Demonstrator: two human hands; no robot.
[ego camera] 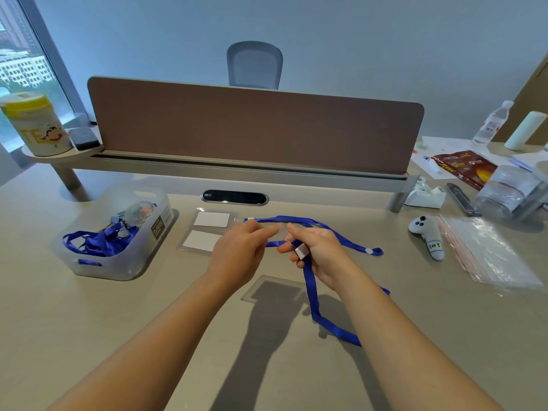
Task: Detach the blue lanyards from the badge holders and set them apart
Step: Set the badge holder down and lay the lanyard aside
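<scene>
Two hands are working above the desk: your left hand is pinching a clear holder, your right hand is gripping the lanyard clip, its strap trailing toward you.

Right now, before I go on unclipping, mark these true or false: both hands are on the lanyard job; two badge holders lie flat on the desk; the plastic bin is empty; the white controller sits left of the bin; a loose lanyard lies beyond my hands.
1. Both hands are busy: true. The right hand grips the blue ribbon lanyard at its clip; the left hand pinches a clear piece beside it.
2. Two clear plastic badge holders lie flat: true.
3. The translucent plastic bin is empty: false. It holds blue lanyards and clips.
4. The white handheld controller sits left of the bin: false. It lies far right.
5. Another blue lanyard lies beyond the hands: true.
</scene>
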